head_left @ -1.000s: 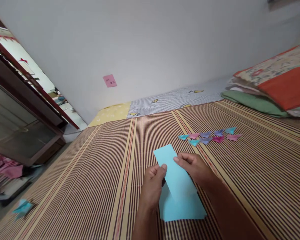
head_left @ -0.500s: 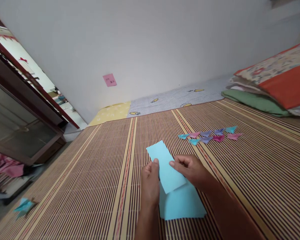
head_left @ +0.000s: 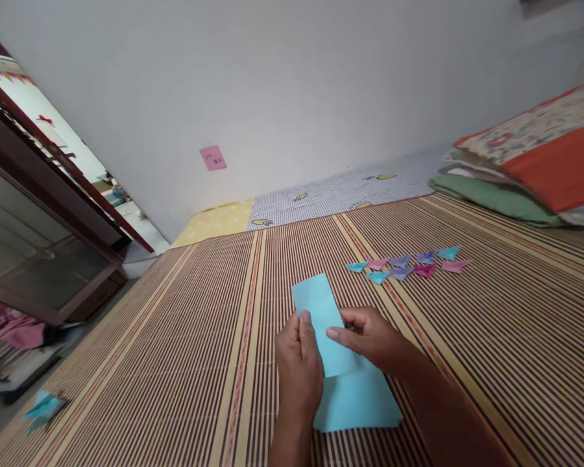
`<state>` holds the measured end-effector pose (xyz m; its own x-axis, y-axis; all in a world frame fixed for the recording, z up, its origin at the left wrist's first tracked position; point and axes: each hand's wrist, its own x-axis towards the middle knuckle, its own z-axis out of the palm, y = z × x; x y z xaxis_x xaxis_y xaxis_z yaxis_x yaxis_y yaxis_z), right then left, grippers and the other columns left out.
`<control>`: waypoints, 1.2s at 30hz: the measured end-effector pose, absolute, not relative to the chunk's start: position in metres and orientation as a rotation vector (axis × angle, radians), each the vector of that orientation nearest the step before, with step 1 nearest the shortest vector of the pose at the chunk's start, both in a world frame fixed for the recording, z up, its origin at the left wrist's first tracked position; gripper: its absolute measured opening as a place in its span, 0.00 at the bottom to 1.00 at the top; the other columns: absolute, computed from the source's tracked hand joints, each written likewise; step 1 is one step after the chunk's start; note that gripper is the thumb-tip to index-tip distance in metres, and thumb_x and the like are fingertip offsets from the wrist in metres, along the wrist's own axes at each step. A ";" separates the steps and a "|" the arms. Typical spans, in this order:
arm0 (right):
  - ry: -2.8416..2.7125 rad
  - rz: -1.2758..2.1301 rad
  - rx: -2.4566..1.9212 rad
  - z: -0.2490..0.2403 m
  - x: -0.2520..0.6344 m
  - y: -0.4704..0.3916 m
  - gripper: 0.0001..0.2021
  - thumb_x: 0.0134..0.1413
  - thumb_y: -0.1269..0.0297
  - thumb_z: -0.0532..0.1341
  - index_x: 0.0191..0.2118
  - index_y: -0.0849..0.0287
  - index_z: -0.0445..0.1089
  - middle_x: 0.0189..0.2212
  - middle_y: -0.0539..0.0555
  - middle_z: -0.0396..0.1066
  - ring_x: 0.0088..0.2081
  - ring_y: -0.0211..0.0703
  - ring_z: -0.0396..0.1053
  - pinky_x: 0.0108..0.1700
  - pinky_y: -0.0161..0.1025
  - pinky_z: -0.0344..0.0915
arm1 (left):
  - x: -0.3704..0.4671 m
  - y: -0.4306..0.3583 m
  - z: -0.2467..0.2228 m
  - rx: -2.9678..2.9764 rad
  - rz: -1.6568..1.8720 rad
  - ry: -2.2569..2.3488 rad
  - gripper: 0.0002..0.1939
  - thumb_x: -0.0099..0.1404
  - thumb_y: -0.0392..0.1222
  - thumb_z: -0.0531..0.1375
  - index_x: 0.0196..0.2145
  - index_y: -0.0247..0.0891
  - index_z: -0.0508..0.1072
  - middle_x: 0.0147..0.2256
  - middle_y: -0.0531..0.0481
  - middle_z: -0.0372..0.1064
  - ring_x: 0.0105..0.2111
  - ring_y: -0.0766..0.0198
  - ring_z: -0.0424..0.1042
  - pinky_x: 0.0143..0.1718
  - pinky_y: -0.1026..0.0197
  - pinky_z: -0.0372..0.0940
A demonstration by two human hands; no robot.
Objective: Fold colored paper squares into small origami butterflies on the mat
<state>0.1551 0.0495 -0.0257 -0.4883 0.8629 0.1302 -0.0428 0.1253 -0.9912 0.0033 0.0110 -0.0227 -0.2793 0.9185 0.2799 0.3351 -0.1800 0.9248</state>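
Note:
Between my two hands is a light-blue rectangular sheet of paper (head_left: 322, 308), held up off the mat and tilted. My left hand (head_left: 299, 363) grips its left edge, thumb on the front face. On the opposite edge my right hand (head_left: 367, 337) pinches the paper, its thumb across the front and fingers behind. Beneath the held sheet, more light-blue paper (head_left: 357, 402) lies on the mat. Beyond my right hand, several small folded paper pieces (head_left: 400, 272) in blue, pink and purple lie in two rows.
A striped mat (head_left: 194, 337) covers the surface. Near its left edge sits a crumpled blue folded paper (head_left: 45, 407). Folded bedding (head_left: 540, 162) is piled at the right against the wall. A pink note (head_left: 213, 157) is stuck on the wall; a door (head_left: 39, 240) stands at left.
The held sheet has turned more upright and its top has shifted slightly right. My left hand has moved a little to the right along with it.

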 end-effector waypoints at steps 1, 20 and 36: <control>-1.613 1.501 -0.801 -0.026 0.157 0.050 0.16 0.58 0.51 0.64 0.30 0.61 0.71 0.24 0.47 0.61 0.26 0.36 0.56 0.28 0.34 0.54 | 0.004 0.010 -0.023 1.485 1.460 1.531 0.23 0.74 0.54 0.51 0.24 0.40 0.61 0.20 0.57 0.53 0.21 0.66 0.54 0.23 0.63 0.49; -1.313 1.282 -0.936 -0.018 0.194 0.056 0.15 0.51 0.49 0.68 0.31 0.58 0.75 0.21 0.47 0.66 0.22 0.37 0.61 0.25 0.34 0.58 | -0.009 0.006 -0.004 1.495 0.950 1.204 0.21 0.69 0.56 0.57 0.26 0.38 0.71 0.22 0.55 0.54 0.22 0.66 0.51 0.23 0.64 0.46; -0.775 1.422 -0.778 -0.026 0.127 0.050 0.19 0.45 0.49 0.74 0.34 0.59 0.73 0.18 0.46 0.66 0.21 0.36 0.63 0.24 0.34 0.62 | 0.007 0.017 -0.018 1.047 1.520 1.019 0.15 0.57 0.50 0.70 0.34 0.35 0.80 0.35 0.42 0.80 0.38 0.54 0.76 0.44 0.56 0.69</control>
